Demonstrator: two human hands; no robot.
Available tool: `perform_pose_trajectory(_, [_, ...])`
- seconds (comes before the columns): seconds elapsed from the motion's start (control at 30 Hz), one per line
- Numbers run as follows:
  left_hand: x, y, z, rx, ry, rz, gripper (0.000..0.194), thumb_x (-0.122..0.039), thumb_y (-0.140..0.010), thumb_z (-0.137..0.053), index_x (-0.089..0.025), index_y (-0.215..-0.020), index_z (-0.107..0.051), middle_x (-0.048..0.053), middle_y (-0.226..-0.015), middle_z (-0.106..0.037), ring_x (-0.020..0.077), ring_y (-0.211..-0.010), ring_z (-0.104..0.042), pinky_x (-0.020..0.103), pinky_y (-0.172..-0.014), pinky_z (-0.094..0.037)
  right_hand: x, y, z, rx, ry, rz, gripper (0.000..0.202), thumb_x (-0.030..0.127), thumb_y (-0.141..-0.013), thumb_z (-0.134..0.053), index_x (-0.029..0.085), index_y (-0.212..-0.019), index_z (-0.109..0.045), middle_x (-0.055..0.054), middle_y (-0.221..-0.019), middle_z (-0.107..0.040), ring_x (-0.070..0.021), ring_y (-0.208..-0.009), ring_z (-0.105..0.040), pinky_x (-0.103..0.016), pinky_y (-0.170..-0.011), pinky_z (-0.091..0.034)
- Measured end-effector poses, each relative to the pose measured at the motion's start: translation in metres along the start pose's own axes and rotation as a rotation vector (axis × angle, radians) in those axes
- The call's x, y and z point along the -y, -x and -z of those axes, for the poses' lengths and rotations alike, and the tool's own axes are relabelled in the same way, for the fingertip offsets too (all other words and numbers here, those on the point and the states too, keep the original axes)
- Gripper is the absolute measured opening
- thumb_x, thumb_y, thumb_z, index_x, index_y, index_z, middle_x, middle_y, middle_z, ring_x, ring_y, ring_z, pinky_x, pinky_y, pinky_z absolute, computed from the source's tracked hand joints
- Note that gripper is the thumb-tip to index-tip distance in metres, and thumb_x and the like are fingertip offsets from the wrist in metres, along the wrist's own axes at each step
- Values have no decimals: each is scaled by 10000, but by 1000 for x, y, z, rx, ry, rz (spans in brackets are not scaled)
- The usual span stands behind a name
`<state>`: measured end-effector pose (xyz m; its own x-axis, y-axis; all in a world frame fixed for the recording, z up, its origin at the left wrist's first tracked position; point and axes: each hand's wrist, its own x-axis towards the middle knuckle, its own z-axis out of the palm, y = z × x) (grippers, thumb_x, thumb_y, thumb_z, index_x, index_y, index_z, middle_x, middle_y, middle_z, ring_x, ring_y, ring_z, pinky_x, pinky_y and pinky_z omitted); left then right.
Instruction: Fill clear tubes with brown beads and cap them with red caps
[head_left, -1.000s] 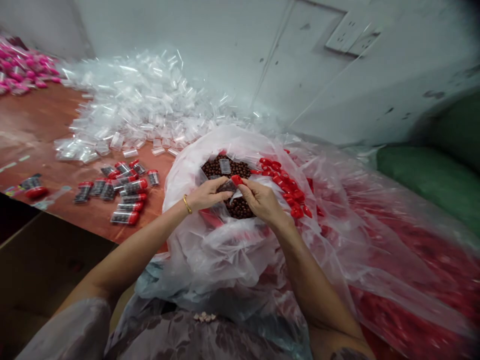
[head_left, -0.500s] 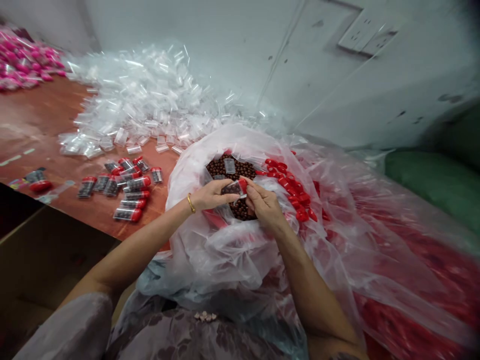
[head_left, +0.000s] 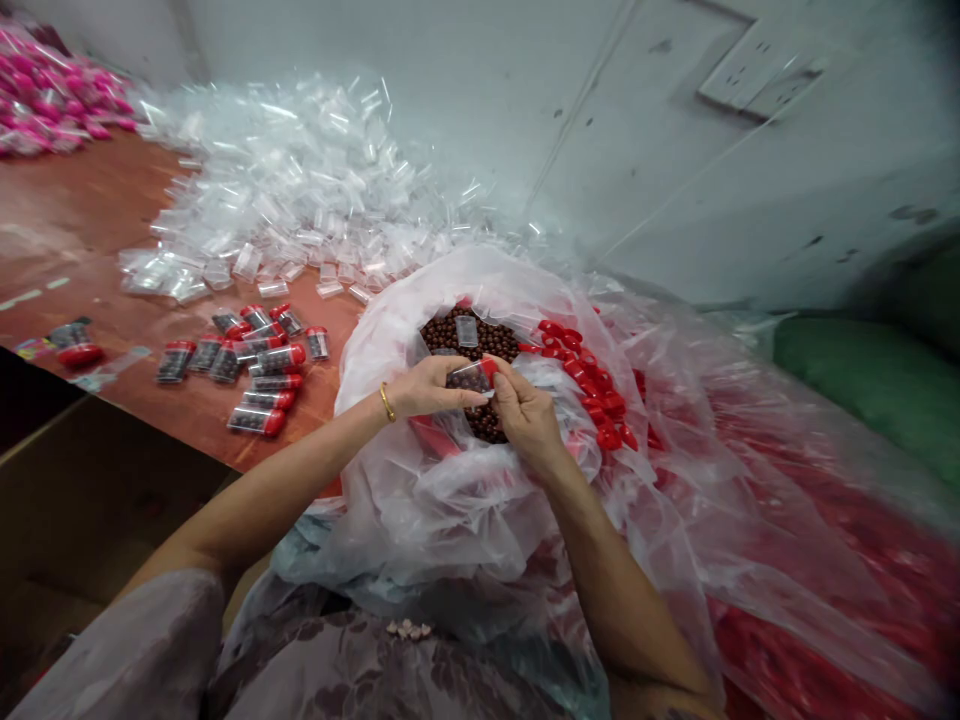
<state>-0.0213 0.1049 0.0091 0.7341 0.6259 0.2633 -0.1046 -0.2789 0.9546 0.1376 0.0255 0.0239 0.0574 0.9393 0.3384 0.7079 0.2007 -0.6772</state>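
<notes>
My left hand point(head_left: 429, 388) holds a clear container point(head_left: 469, 377) of dark beads between thumb and fingers. Its red cap point(head_left: 489, 368) is at the right end, where my right hand point(head_left: 526, 405) pinches it. Both hands are over a white plastic bag point(head_left: 390, 330) holding brown beads point(head_left: 442, 332). On the beads rests an empty clear container point(head_left: 466, 331). Several loose red caps point(head_left: 592, 385) lie on the bag's right side.
Filled red-capped containers point(head_left: 259, 395) lie on the red-brown table point(head_left: 97, 220) at left. Behind them is a heap of clear containers point(head_left: 300, 180). Pink-capped pieces point(head_left: 52, 95) are at far left. A large bag of red pieces point(head_left: 810, 520) lies at right, near a green sack point(head_left: 862, 370).
The view has shifted slightly. Both hands remain on the same container, and its red cap is still between my right fingers.
</notes>
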Motion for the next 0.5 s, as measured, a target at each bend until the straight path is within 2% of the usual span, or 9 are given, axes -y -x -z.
perform_pose_trajectory(0.03, [0, 0, 0, -13, -18, 2, 413, -515, -683, -671, -130, -722, -524, -29, -664, -464, 90, -630, -406, 221, -573, -325, -1, 1, -2, -25, 94, 41, 484, 456, -927, -392, 181, -1242, -636, -83, -901, -728, -181, -679, -652, -298, -631, -519])
perform_pose_trajectory(0.1, [2, 1, 0, -27, -37, 6, 426, -530, -686, -664, -134, -690, -507, -39, -635, -436, 81, -602, -380, 217, -547, -299, -1, 3, -3, -39, 240, 99, 463, 423, -925, -392, 184, -1230, -645, -115, -1115, -710, -216, -796, -692, -322, -711, -533])
perform_pose_trajectory(0.23, [5, 1, 0, 10, -34, 25, 447, -560, -705, -644, -132, -702, -515, -46, -618, -428, 75, -576, -381, 211, -519, -279, 0, 4, 7, 49, 275, 154, 492, 421, -945, -339, 167, -1248, -632, -122, -1165, -695, -221, -854, -704, -314, -740, -534])
perform_pose_trajectory(0.3, [5, 1, 1, 43, -72, 43, 448, -558, -694, -661, -130, -720, -532, -43, -621, -453, 76, -575, -404, 208, -519, -292, 2, -1, 18, 108, 262, 167, 524, 476, -946, -327, 161, -1160, -686, -115, -1043, -737, -216, -819, -701, -303, -711, -525])
perform_pose_trajectory(0.4, [1, 1, 1, 152, -79, 78, 444, -549, -684, -684, -136, -747, -532, -41, -599, -513, 85, -554, -463, 206, -519, -333, 3, -14, 29, 85, 257, 110, 644, 586, -931, -281, 162, -862, -760, -78, -654, -707, -187, -605, -646, -280, -576, -460])
perform_pose_trajectory(0.43, [0, 1, 1, 183, -61, 86, 437, -545, -695, -678, -140, -758, -529, -38, -590, -536, 91, -546, -488, 208, -520, -350, 4, -18, 28, 51, 241, 80, 683, 615, -925, -259, 166, -779, -753, -65, -582, -668, -176, -562, -619, -275, -548, -432])
perform_pose_trajectory(0.5, [-3, 3, 1, 209, -42, 96, 419, -535, -715, -665, -144, -764, -523, -31, -580, -570, 99, -537, -524, 209, -524, -377, 6, -25, 19, -5, 165, 32, 727, 641, -921, -210, 174, -706, -724, -54, -576, -651, -162, -566, -605, -266, -547, -410])
